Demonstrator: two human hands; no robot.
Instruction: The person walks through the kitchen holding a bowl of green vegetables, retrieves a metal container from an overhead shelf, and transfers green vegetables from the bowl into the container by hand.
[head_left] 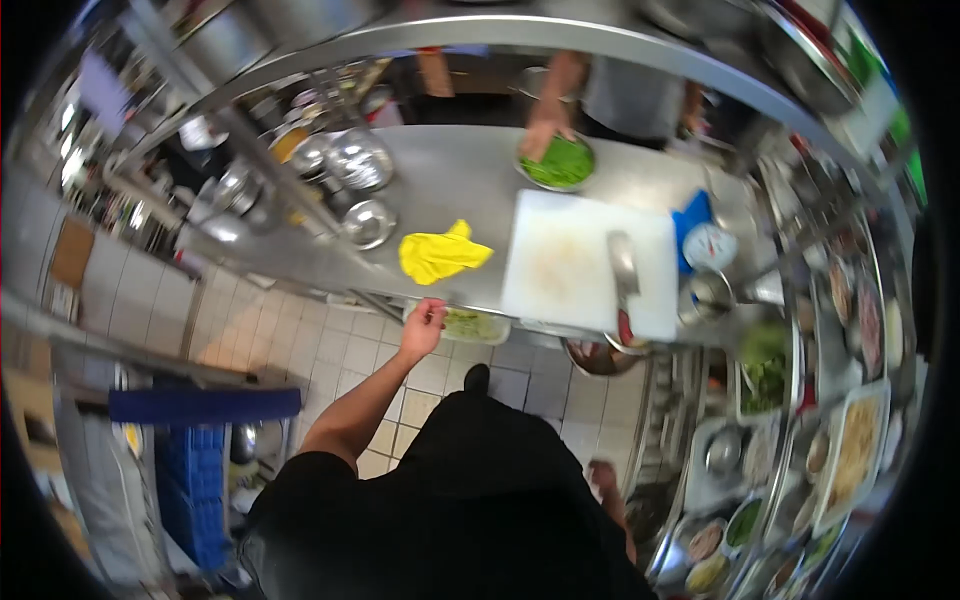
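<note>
My left hand (427, 318) is at the counter's near edge, fingers curled in, over the left end of a pale tub (478, 327) of chopped greens. Whether it grips the tub's rim or anything else, I cannot make out. A crumpled yellow cloth (442, 254) lies on the steel counter (455, 180) just beyond that hand. Down beside my body on the right, my right hand (603, 478) is blurred and its fingers are unclear. On the white cutting board (560, 255) rests a cleaver (624, 265), its reddish handle toward me.
Across the counter, another person's hand (545, 138) reaches into a bowl of cut greens (562, 165). A blue scale (705, 240) stands right of the board. Metal bowls (360, 160) sit at left. Food trays (852, 455) line the right side; blue crates (195, 490) are lower left.
</note>
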